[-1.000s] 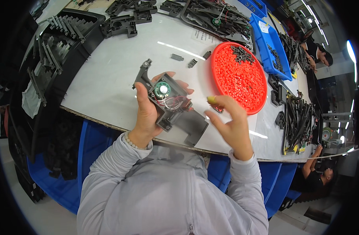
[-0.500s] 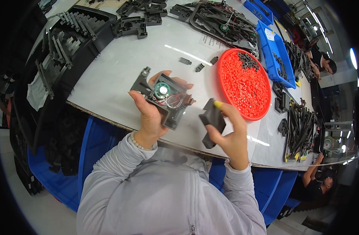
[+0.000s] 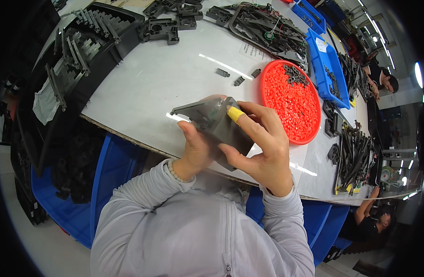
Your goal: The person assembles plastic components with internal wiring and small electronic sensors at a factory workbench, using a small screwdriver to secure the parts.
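Note:
My left hand grips a dark grey plastic housing from below, its thumb raised at the near side. The housing is tilted, and the green round part and wires inside are mostly hidden now. Closed on a dark grey box-shaped plastic cover, my right hand presses it against the housing's right side. A yellow wrap covers one of my right fingertips. Whether the two parts are fully seated together cannot be seen. Small dark plastic pieces lie on the white table beyond my hands.
A red round tray of small red pieces stands right of my hands. Behind it are a blue bin and a tray of dark strips. At left stands a black crate of parts. Two other people sit at far right.
My right hand has brought the cover leftward onto the housing. My left hand has turned the housing, so its open inside with the green round part no longer faces up.

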The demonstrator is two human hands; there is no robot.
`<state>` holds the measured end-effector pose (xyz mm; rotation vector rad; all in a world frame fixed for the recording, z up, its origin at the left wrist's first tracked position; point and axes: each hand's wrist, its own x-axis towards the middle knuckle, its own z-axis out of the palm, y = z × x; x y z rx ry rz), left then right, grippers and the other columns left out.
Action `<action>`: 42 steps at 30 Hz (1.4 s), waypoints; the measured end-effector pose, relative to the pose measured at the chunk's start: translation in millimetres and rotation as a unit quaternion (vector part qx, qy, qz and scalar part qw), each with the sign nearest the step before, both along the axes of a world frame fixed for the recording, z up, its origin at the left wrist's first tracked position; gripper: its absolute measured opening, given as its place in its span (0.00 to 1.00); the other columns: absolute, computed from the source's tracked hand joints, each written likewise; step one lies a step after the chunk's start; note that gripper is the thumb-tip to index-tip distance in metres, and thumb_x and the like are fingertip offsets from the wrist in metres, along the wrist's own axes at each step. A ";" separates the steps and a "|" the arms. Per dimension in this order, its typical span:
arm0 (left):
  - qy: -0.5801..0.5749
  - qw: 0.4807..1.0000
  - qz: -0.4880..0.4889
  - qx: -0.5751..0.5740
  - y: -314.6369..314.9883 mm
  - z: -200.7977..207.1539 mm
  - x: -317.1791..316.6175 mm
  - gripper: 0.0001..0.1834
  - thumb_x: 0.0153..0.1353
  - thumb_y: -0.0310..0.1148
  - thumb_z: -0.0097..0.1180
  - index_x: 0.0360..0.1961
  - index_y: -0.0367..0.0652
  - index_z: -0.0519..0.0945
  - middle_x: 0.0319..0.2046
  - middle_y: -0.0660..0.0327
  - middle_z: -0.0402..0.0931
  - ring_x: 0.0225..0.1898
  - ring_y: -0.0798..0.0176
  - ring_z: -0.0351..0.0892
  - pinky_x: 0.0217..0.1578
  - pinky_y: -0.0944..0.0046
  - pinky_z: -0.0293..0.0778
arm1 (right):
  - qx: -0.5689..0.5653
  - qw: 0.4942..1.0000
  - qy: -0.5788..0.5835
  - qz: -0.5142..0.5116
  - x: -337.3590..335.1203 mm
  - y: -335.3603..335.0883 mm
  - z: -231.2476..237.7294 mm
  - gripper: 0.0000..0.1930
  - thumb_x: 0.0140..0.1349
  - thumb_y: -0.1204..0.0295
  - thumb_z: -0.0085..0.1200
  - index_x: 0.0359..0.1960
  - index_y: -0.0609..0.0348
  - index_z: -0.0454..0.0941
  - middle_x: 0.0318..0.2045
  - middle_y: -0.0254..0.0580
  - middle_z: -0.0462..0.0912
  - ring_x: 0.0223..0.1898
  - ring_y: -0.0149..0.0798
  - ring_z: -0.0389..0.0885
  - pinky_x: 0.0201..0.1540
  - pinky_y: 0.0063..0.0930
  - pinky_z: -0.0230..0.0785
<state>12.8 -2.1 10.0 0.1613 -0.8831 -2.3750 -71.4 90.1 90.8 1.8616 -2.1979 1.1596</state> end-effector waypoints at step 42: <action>-0.052 0.998 -0.034 -0.005 -13.6 -5.8 2.4 0.50 0.42 0.76 0.40 0.56 0.45 0.60 0.47 0.58 0.67 0.48 0.60 0.71 0.47 0.57 0.72 | 0.017 0.997 -0.050 -0.049 6.0 15.1 -14.6 0.45 0.31 0.63 0.71 0.54 0.68 0.64 0.50 0.54 0.71 0.52 0.51 0.70 0.54 0.37 0.62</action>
